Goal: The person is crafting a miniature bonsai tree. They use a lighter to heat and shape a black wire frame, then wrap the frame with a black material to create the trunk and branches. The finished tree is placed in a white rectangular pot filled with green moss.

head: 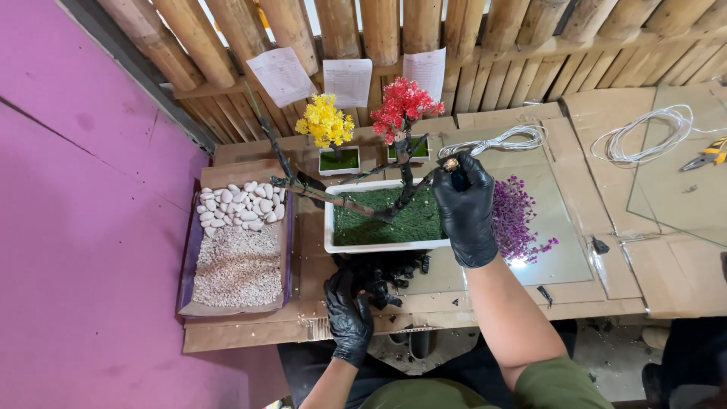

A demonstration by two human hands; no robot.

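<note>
A white rectangular planter (379, 245) filled with green artificial grass stands on the cardboard-covered bench. A bare dark artificial tree (344, 198) rises from it, with branches spreading left and up. My right hand (463, 208), in a black glove, is closed on a branch tip at the planter's right rear corner. Also gloved in black, my left hand (347, 314) rests by a pile of small black pieces (390, 273) in front of the planter; whether it grips any is unclear. Purple flower sprigs (519, 220) lie just right of my right hand.
A tray (185, 261) at the left holds white pebbles and fine gravel. Small yellow (326, 125) and red (401, 106) flower trees stand at the back. Coiled white wire (644, 136), pliers (708, 155) and glass sheets (689, 197) lie to the right. A pink wall borders the left.
</note>
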